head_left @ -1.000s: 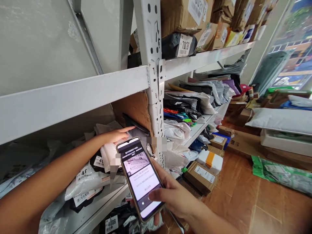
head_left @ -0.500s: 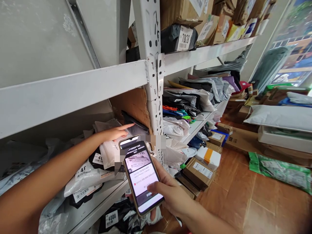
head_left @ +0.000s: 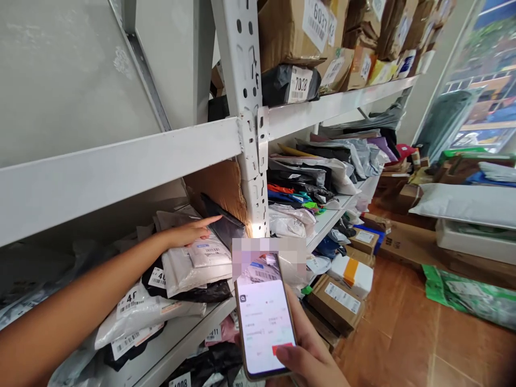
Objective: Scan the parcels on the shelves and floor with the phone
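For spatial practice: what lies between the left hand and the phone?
In the head view, a pale labelled parcel lies between left hand and phone.

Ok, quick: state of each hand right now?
Left hand: open, index finger out, resting on a white parcel.
Right hand: closed around a phone, thumb on its screen.

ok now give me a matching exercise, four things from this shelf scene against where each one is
Things:
1 left hand
2 phone
3 black bag marked 7028
4 white box with orange tape

Places:
a on the upper shelf
b low down near the floor
c in the right hand
d on a pale parcel on the middle shelf

Pairs: 1-d, 2-c, 3-a, 4-b
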A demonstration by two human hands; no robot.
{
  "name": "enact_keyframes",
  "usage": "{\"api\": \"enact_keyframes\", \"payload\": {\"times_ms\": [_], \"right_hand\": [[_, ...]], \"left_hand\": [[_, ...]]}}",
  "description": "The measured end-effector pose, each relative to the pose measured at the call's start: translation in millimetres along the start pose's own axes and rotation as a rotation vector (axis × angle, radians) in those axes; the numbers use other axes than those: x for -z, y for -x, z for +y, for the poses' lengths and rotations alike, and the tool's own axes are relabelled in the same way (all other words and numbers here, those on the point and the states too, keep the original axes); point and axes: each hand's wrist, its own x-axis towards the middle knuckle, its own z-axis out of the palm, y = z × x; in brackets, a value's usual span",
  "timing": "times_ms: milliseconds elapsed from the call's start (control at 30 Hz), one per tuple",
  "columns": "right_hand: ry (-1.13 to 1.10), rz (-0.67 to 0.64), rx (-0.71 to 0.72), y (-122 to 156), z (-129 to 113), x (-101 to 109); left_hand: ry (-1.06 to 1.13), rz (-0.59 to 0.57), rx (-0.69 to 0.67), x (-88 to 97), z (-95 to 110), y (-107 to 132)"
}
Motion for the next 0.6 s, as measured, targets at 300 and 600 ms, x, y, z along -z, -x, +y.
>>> {"api": "enact_keyframes", "payload": {"times_ms": [300,600], "right_hand": [[-0.002,0.085,-0.025,14.5,-7.5,14.1],[-0.043,0.004,0.059,9.9,18.4,38.0]], "left_hand": [[-0.217,-0.11,-0.153,4.5,-13.3,-0.2],[-0.344,-0.164,-0.146,2.8,-1.9,14.9]]}}
